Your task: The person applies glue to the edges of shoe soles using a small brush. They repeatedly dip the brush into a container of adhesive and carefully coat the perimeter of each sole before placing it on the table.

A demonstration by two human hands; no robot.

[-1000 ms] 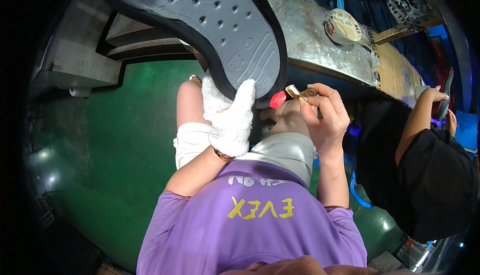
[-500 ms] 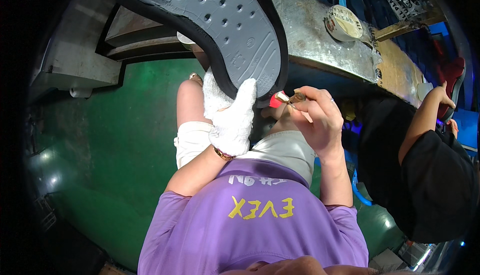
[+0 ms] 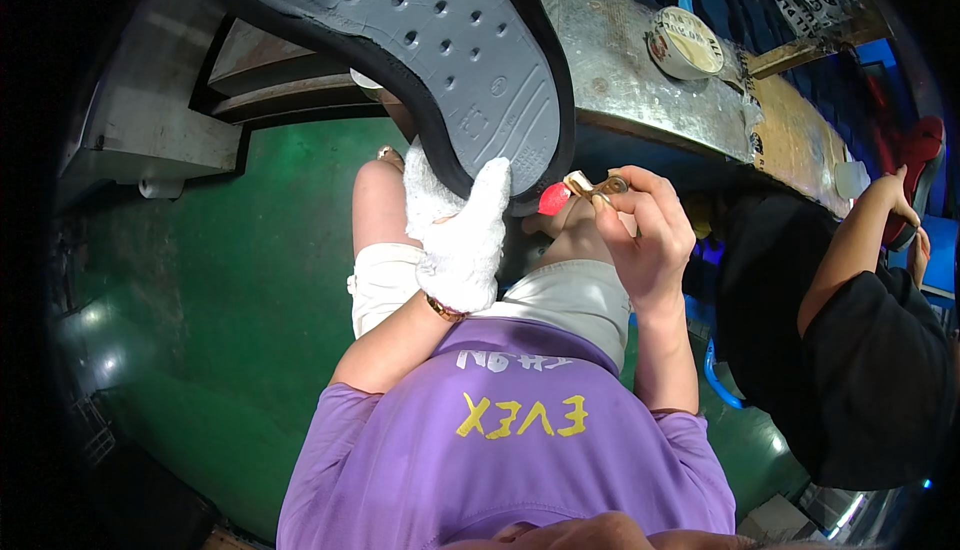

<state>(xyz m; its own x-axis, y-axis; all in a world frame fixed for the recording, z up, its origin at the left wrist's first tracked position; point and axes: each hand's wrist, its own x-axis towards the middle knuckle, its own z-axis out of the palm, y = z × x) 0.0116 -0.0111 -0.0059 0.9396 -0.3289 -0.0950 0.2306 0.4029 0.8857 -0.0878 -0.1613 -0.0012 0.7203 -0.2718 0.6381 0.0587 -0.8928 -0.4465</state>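
Note:
My left hand [image 3: 465,240], in a white knit glove, grips one end of a large shoe sole [image 3: 500,115], its thumb pressed on the face. The sole has a grey surface with rows of small holes and a thick black edge, and it tilts up toward the workbench. My bare right hand [image 3: 650,230] pinches a small brush-like tool [image 3: 593,187] with a brown handle, a white part and a pinkish-red tip [image 3: 554,199]. That tip is close beside the sole's near end; whether they touch I cannot tell.
A metal workbench [image 3: 640,80] runs across the far side, with a white tub [image 3: 686,43] on it. At the right, a co-worker in black [image 3: 870,350] holds a red shoe [image 3: 920,170]. A grey cabinet [image 3: 150,130] stands at the left.
My right hand has shifted slightly right with the tool, baring more of its red tip. The sole has moved slightly left. The co-worker's hands and shoe have also shifted.

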